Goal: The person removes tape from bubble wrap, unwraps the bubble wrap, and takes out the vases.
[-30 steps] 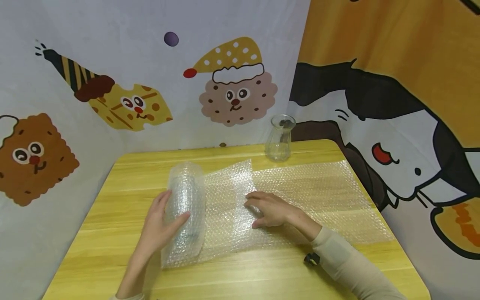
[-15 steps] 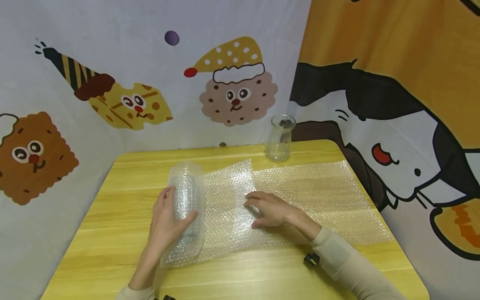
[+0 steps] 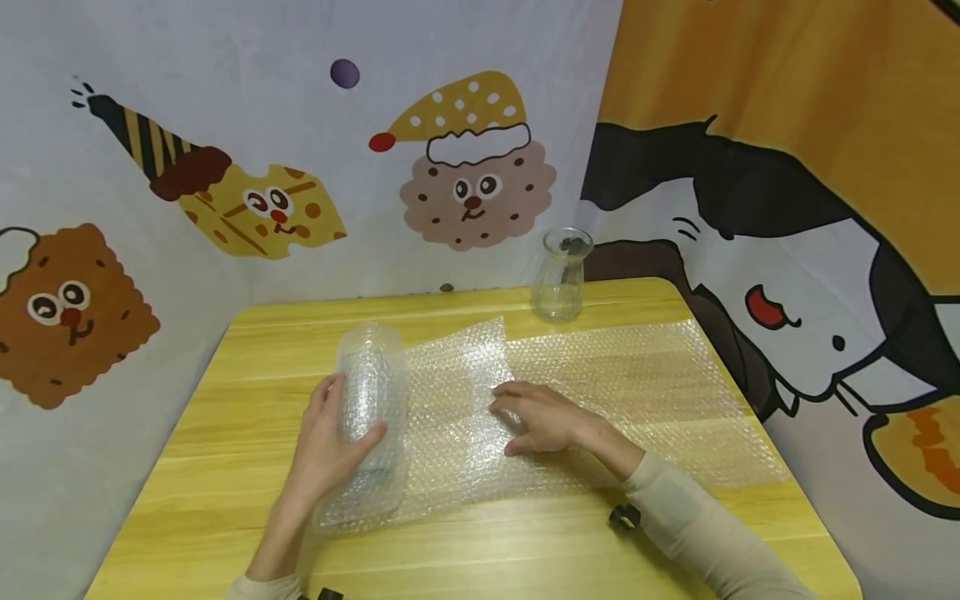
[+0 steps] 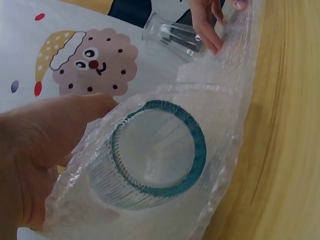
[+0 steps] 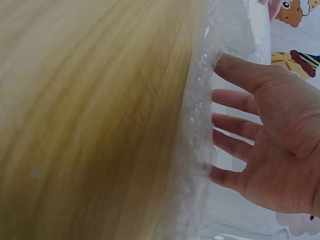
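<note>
In the head view, a bubble-wrapped glass (image 3: 371, 358) lies on its side at the left end of a bubble wrap sheet (image 3: 637, 375). My left hand (image 3: 324, 454) holds this roll, thumb across its top and fingers along its left side. Through the wrap's end, the left wrist view shows ribbed clear glass with a teal round rim (image 4: 200, 150); whether it is base or mouth, I cannot tell. My right hand (image 3: 543, 421) rests spread fingertips on the sheet, right of the roll. In the right wrist view, its fingers (image 5: 235, 127) touch the wrap and grip nothing.
A clear glass vase (image 3: 558, 287) stands upright behind the sheet, near the back edge of the wooden table (image 3: 465, 558). Cartoon-printed cloth (image 3: 300, 100) hangs behind and beside the table. A small black object (image 3: 624, 517) is by the right sleeve.
My left hand has shifted slightly right along the roll, then a little back left, the roll's near end edging left with it. The right hand has kept its place on the sheet.
</note>
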{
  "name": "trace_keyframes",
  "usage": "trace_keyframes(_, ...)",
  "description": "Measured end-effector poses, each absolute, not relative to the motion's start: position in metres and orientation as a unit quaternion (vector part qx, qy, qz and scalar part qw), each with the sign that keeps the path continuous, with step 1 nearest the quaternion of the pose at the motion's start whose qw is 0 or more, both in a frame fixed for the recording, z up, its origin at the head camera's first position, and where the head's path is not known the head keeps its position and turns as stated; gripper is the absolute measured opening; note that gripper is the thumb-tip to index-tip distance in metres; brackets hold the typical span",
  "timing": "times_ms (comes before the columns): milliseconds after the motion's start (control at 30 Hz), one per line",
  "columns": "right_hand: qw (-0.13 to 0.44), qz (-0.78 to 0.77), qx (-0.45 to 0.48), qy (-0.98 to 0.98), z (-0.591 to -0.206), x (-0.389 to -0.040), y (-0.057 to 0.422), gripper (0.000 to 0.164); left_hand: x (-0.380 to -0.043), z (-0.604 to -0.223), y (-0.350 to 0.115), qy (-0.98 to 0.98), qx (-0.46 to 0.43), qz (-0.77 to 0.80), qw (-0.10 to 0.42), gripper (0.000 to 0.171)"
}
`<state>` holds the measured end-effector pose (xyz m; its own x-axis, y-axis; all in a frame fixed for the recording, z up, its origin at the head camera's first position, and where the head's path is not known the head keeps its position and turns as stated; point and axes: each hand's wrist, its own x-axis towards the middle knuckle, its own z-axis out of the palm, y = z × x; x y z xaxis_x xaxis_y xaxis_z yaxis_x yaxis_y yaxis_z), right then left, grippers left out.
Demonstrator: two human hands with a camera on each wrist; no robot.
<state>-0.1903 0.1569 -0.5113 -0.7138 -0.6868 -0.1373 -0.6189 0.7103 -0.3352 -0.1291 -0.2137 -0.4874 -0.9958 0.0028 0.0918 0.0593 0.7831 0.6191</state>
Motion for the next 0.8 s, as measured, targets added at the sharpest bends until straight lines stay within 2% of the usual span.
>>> trace_keyframes(800,0.131,-0.143,-0.348,0.917,-0.513,-0.191,0.156,0.075,-0.126,-0.506,-0.258,-0.918,-0.048,-0.392,0.023,0.106)
